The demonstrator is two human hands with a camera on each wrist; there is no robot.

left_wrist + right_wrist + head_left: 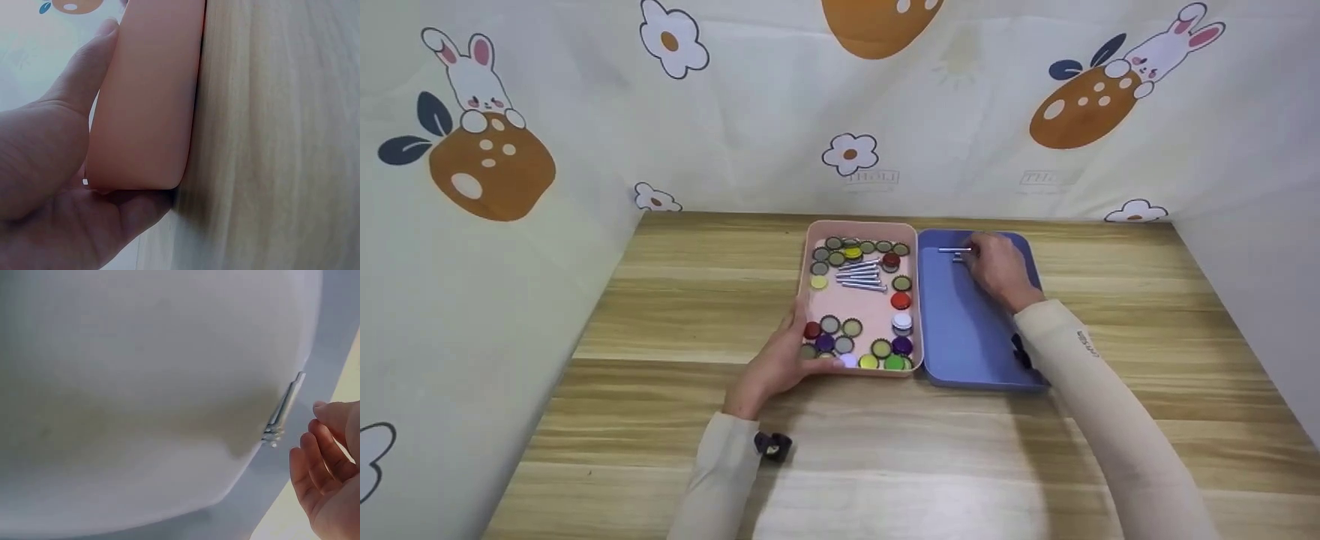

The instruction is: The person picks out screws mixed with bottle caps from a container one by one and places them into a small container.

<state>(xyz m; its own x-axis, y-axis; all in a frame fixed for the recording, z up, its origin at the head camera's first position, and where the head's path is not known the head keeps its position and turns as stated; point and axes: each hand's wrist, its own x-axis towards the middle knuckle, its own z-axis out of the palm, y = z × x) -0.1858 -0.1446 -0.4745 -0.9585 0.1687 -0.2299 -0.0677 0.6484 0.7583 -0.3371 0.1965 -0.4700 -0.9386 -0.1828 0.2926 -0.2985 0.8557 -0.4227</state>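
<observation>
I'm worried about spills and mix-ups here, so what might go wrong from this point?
The metal fasteners in the blue tray lie close together, so the right hand may grab or scatter several. The left hand grips the pink tray's corner; a tug could slide its loose bottle caps against the grouped fasteners there.

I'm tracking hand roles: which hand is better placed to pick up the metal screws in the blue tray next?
The right hand, most likely: its fingertips are beside the metal screws in the blue tray, whereas the left hand grips the pink tray at its near-left corner.
</observation>
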